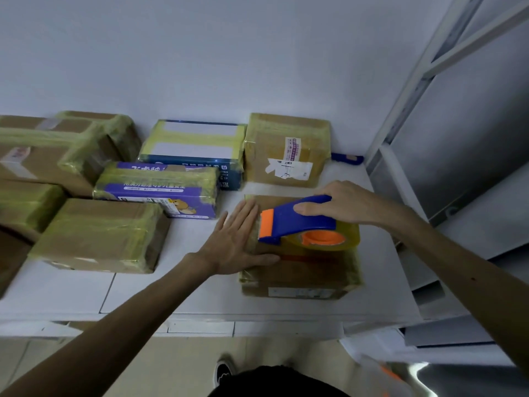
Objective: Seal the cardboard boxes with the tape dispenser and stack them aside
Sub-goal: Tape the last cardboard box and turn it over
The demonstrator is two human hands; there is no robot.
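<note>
A brown cardboard box wrapped in yellowish tape sits on the white table at centre right. On its top lies a blue and orange tape dispenser with a yellow tape roll. My right hand grips the dispenser's blue handle from above. My left hand lies flat with straight fingers, pressing on the box's left top edge beside the dispenser's orange front.
Several taped boxes stand along the wall: a brown one behind, a blue and white one, a purple one, brown ones at left. A small blue object lies by the wall. A metal frame rises at right.
</note>
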